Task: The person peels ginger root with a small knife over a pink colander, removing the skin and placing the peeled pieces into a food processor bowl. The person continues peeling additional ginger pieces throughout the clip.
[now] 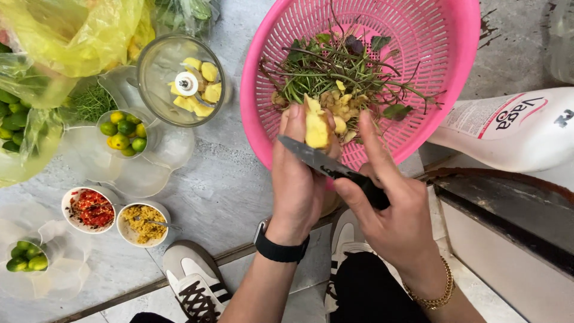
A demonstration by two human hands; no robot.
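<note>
Yellow, peeled ginger (316,127) sits pinched between the fingers and thumb of the left hand (299,179), held just over the near rim of a pink plastic colander (442,72). That wrist wears a black watch (280,246). The right hand (394,209), with a gold bracelet (436,293) at its wrist, is closed around the black handle of a knife (332,167), forefinger stretched forward; the blade lies against the lower side of the ginger. Inside the colander lie green stems, leaves and pale ginger scraps. To the left on the grey floor stands a clear blender jar (179,81) holding yellow chunks, near a small tub of green and yellow limes (122,134). Closer in are two small bowls, one of red chilli paste (89,208), one of yellow paste (142,222). A white bottle (514,128) lies at the right. White shoes (194,278) show below.
</note>
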